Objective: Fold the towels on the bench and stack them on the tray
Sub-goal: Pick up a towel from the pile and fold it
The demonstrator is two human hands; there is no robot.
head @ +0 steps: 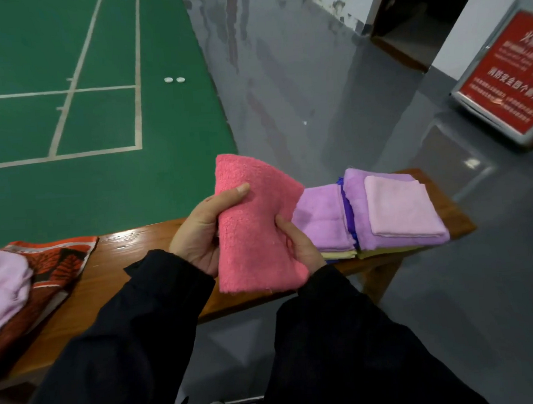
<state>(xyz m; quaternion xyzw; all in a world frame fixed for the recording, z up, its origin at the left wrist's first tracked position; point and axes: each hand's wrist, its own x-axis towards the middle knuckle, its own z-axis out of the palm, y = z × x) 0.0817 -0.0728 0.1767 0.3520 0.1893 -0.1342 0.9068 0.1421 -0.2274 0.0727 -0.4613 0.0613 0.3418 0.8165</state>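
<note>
Both grips grasping the folded pink towel (254, 230): my left hand (198, 234) on its left edge, my right hand (302, 246) on its right edge, held above the tabletop (107, 274). Long axis runs away from me. Folded stack (394, 212) lies right, nearer my right hand; tray not discernible.

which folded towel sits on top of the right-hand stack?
The small pale pink towel. It lies on the larger lilac towel at the bench's right end; the coral pink towel is held in both hands, off the stack.
</note>
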